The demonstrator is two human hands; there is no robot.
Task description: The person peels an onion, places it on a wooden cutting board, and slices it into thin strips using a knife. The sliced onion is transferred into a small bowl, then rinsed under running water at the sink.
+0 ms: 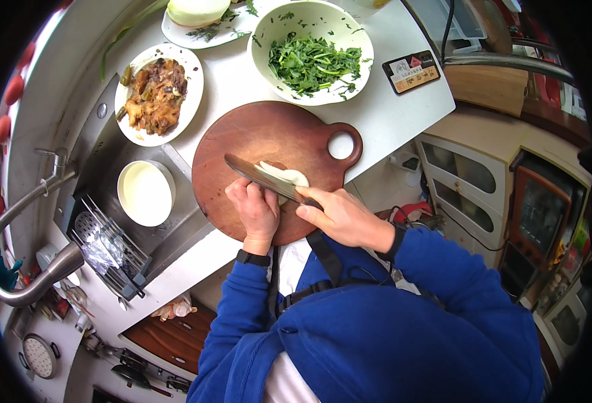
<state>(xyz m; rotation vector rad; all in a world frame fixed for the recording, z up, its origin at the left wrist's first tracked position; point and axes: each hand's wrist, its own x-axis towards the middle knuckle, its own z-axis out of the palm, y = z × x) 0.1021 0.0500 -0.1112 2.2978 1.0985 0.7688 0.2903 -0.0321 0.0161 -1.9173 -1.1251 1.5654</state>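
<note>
A round wooden cutting board [230, 136] with a ring handle lies on the white counter. My right hand [343, 214] grips a kitchen knife [265, 180] by its handle, the blade slanting to the upper left across the board. Pale white vegetable slices [293, 176] lie along the blade's far side. My left hand [255, 206], fingers curled, is against the near side of the blade; a pale piece shows beside its fingers and is mostly hidden by hand and blade.
Beyond the board stands a bowl of chopped greens [316, 65], with a phone [410, 72] to its right. A plate of cooked food [157, 95] is at the upper left. The sink holds a cream bowl [144, 194] and a drying rack [109, 247]. Another plate [200, 38] bears a pale vegetable.
</note>
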